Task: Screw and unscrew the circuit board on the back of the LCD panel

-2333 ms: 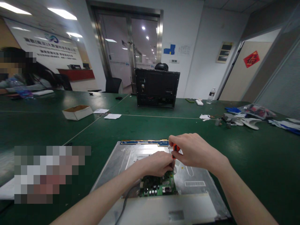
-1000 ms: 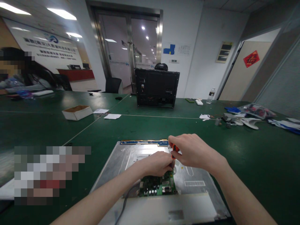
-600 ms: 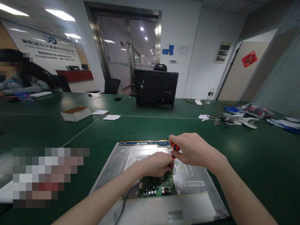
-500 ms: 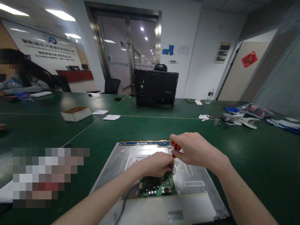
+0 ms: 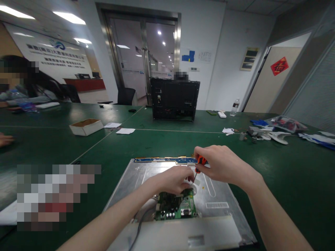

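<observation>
In my right hand (image 5: 218,164) is a screwdriver (image 5: 201,160) with an orange and black handle, its shaft slanting down to the left. My left hand (image 5: 176,179) is closed just beside the shaft's tip, fingertips pinched together; what they hold, if anything, is hidden. Under both hands lies a flat display panel (image 5: 222,197), its silvery metal back facing up. A green circuit board (image 5: 175,207) sits on it below my left hand. A narrow blue circuit strip (image 5: 157,160) runs along the far edge. A dark cable (image 5: 141,223) crosses the near left part.
Across the green table (image 5: 125,146) stands a black monitor housing (image 5: 174,99). An open white box (image 5: 87,128) and papers (image 5: 125,131) are at left. Loose parts (image 5: 261,132) and a plastic bag (image 5: 285,122) lie right. Another person (image 5: 28,83) sits far left.
My right hand and the screwdriver have shifted slightly right, showing more of the shaft. My left hand has moved a little up. At the left edge another person's hand shows more.
</observation>
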### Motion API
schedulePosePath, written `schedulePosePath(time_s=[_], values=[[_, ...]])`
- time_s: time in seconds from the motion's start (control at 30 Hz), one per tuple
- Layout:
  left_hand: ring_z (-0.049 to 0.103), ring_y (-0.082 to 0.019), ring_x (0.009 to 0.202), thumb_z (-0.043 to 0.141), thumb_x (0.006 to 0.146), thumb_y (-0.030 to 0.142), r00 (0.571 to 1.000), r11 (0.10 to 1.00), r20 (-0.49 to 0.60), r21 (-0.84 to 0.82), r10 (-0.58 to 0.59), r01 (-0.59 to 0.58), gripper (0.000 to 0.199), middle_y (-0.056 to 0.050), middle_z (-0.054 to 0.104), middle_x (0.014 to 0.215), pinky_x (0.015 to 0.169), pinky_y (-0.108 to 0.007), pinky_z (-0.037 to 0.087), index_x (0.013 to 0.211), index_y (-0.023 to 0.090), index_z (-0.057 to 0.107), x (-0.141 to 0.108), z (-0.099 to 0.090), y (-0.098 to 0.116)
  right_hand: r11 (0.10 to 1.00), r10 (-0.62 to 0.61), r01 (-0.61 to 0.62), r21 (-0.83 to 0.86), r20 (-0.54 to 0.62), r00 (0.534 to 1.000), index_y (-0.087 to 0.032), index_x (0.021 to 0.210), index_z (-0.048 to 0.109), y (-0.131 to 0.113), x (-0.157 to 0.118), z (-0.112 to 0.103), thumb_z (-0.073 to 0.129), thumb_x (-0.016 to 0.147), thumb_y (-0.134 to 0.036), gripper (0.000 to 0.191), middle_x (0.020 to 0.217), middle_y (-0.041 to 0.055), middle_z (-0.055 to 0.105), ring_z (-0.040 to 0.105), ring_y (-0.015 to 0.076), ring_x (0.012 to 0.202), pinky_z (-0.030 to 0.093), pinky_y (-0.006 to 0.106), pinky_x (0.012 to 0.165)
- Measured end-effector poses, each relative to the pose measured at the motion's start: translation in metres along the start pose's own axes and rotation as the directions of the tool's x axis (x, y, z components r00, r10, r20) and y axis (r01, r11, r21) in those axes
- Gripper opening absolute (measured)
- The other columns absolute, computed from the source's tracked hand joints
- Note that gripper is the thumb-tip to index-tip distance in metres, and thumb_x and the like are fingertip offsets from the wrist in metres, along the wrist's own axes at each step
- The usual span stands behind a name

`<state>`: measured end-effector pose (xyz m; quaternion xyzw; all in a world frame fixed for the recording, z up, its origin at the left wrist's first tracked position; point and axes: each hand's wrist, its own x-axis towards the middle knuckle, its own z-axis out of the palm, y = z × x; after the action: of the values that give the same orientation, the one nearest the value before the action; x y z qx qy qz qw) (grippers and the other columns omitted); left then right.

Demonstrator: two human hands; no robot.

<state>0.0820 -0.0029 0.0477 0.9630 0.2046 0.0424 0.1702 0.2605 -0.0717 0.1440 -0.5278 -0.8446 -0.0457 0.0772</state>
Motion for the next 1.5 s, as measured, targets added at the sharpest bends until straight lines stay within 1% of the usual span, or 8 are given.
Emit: schedulePosePath(time_s=[0.2,0.37,0.53,0.67,0.9,1.07,1.3,1.5], values=[[0.059,-0.017,0.082,0.055,0.084,0.013,0.975,0.989,-0.17,-0.017,-0.145,0.145,0.01,-0.004,0.065,0.092,0.07,-0.025,0.042,0.092,0.016,0.06,-0.012,-0.032,-0.021,0.999,0.039,-0.039,-0.001,-0.007,0.999,-0.022,0.088,0.056,0.004,-0.002,-0.006,0.06,0.082,-0.029,0.009,0.074,-0.0009,0.065,0.055,0.0142,0.063,0.024,0.025,0.051],[0.06,-0.018,0.076,0.059,0.079,0.012,0.948,0.945,0.013,0.09,-0.317,0.314,0.007,-0.004,0.067,0.084,0.062,-0.024,0.039,0.083,0.016,0.064,-0.024,-0.047,-0.035,0.999,0.04,-0.04,0.018,-0.012,0.999,-0.023,0.091,0.057,0.005,-0.003,-0.007,0.059,0.082,-0.029,0.011,0.076,-0.0003,0.065,0.055,0.0148,0.064,0.026,0.025,0.051],[0.059,-0.017,0.067,0.064,0.079,0.025,0.886,0.894,0.135,0.142,-0.443,0.426,0.008,-0.002,0.067,0.077,0.052,-0.022,0.034,0.078,0.017,0.064,-0.032,-0.044,-0.046,0.999,0.045,-0.044,0.031,-0.01,0.999,-0.023,0.09,0.058,0.005,-0.003,-0.008,0.059,0.081,-0.028,0.01,0.074,-0.0003,0.065,0.053,0.0143,0.062,0.025,0.025,0.05],[0.057,-0.015,0.066,0.063,0.078,0.028,0.906,0.911,0.101,0.084,-0.411,0.404,0.011,-0.001,0.065,0.076,0.051,-0.021,0.033,0.079,0.017,0.063,-0.035,-0.033,-0.049,0.998,0.042,-0.042,0.039,-0.015,0.999,-0.022,0.089,0.058,0.005,-0.004,-0.01,0.059,0.081,-0.028,0.009,0.074,-0.0001,0.064,0.053,0.0143,0.062,0.025,0.025,0.051],[0.052,-0.015,0.063,0.05,0.071,0.007,0.924,0.921,-0.006,0.081,-0.382,0.381,0.011,-0.001,0.059,0.069,0.054,-0.022,0.032,0.07,0.015,0.056,-0.039,-0.015,-0.049,0.999,0.03,-0.03,0.031,-0.019,0.999,-0.023,0.09,0.057,0.006,-0.006,-0.011,0.058,0.082,-0.029,0.01,0.075,0.0004,0.064,0.054,0.0152,0.063,0.025,0.026,0.051],[0.054,-0.016,0.068,0.049,0.072,0.006,0.941,0.94,-0.058,0.061,-0.332,0.336,0.013,-0.002,0.062,0.075,0.06,-0.023,0.036,0.074,0.016,0.058,-0.045,-0.014,-0.022,0.999,0.035,-0.034,0.028,-0.031,0.999,-0.023,0.09,0.057,0.006,-0.007,-0.012,0.059,0.082,-0.029,0.011,0.076,0.0,0.065,0.055,0.0156,0.065,0.024,0.026,0.052],[0.058,-0.017,0.08,0.057,0.077,0.011,0.996,0.999,-0.077,-0.024,-0.04,0.038,0.009,-0.001,0.064,0.083,0.074,-0.029,0.038,0.08,0.019,0.059,-0.04,0.008,0.056,1.0,0.026,-0.026,0.012,-0.028,0.999,-0.023,0.09,0.056,0.004,-0.006,-0.011,0.061,0.082,-0.029,0.011,0.076,-0.0002,0.065,0.056,0.0154,0.065,0.024,0.026,0.052],[0.055,-0.019,0.084,0.06,0.076,0.014,0.985,0.997,-0.162,-0.066,-0.06,0.05,0.007,-0.003,0.062,0.086,0.08,-0.033,0.038,0.081,0.019,0.06,-0.039,0.036,0.067,1.0,0.003,-0.002,0.027,-0.023,1.0,-0.023,0.09,0.056,0.002,-0.006,-0.01,0.061,0.082,-0.029,0.011,0.077,-0.0006,0.066,0.057,0.0157,0.065,0.025,0.026,0.052]])
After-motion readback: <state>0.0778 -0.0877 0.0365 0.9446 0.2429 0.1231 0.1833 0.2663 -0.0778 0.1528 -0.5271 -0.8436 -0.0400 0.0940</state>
